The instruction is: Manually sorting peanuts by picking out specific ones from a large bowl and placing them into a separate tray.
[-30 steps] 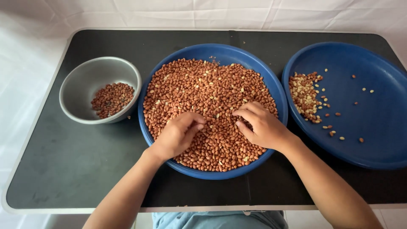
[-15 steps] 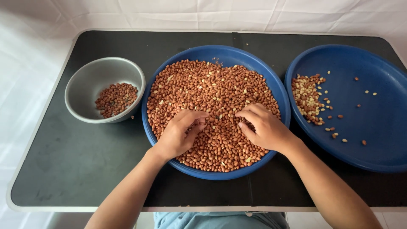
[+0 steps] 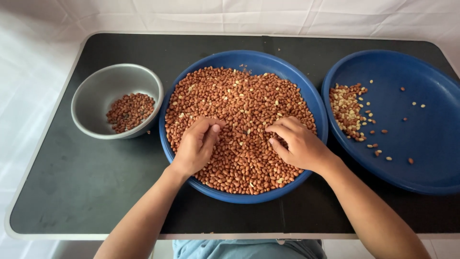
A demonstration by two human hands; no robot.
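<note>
A large round blue tray [image 3: 249, 60] in the middle of the table is heaped with red-brown peanuts [image 3: 239, 110]. My left hand [image 3: 196, 146] rests on the peanuts near the tray's front left, fingers curled and pinched together, seemingly on a few nuts. My right hand [image 3: 297, 144] lies on the peanuts at the front right, fingers bent and raking the heap. Whether either hand holds nuts is hard to see.
A grey metal bowl [image 3: 103, 81] at the left holds a small pile of red-brown peanuts [image 3: 130, 111]. A second blue tray [image 3: 421, 144] at the right has a small heap of pale and broken nuts [image 3: 347, 110]. The black table [image 3: 86, 192] is backed by white cloth.
Both hands stay on the peanut heap; fingers shift slightly as they pick through the nuts. The view has drifted a little.
</note>
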